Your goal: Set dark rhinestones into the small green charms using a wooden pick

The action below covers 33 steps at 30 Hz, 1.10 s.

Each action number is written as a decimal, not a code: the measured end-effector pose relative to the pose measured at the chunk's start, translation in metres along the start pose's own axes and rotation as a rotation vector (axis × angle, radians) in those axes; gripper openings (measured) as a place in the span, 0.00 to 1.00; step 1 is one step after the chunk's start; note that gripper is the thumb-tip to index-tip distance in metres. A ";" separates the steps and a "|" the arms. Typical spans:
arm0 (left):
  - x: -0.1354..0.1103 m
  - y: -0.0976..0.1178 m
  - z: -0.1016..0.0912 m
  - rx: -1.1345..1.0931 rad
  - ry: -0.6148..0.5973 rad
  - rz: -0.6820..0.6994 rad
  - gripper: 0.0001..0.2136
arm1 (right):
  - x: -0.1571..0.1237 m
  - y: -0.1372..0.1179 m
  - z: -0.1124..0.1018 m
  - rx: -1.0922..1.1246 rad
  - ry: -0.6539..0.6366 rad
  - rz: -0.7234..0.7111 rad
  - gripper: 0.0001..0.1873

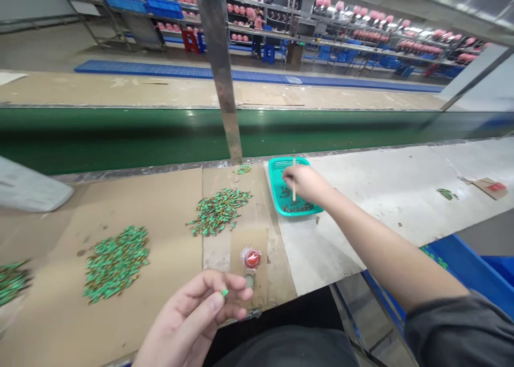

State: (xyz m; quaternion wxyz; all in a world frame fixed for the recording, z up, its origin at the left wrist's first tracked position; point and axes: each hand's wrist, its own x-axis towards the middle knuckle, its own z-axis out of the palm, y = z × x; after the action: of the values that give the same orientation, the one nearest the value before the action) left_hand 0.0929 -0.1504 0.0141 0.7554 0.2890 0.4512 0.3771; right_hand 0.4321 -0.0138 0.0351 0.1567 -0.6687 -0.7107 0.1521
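Observation:
My left hand (196, 316) pinches a tiny green piece (224, 292) between thumb and fingertips, low over the front edge of the bench. Over the turquoise plastic basket (274, 187), my right hand (307, 182) is closed around a thin pale wooden stick (294, 187). Small dark pieces (297, 207) lie scattered on the basket's bottom. Between my hands, on a cardboard square, sits a small round container of red stuff (252, 258), with a pale round spot (249, 281) just in front of it. A pile of green and brown pieces (220, 210) lies left of the basket.
More green piles (116, 262) lie on the cardboard to the left. A metal post (225, 83) rises behind the bench, before a green conveyor belt (140, 136). At right are a card with a red patch (490, 188) and a blue bin (461, 260) below the bench.

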 end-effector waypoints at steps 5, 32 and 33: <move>-0.008 0.002 0.011 0.000 -0.203 0.029 0.13 | -0.093 -0.042 -0.008 0.294 0.161 -0.158 0.08; -0.031 -0.001 0.037 0.014 -0.281 0.030 0.20 | -0.192 -0.120 0.037 0.841 0.283 -0.415 0.11; -0.031 -0.001 0.037 0.016 -0.274 0.031 0.20 | -0.193 -0.119 0.036 0.816 0.289 -0.428 0.11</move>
State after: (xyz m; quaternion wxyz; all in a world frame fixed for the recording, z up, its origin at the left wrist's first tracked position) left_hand 0.1174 -0.1798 0.0438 0.8015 0.3508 0.3425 0.3422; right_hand 0.3197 -0.2134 0.0495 0.5312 -0.4055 -0.6857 0.2884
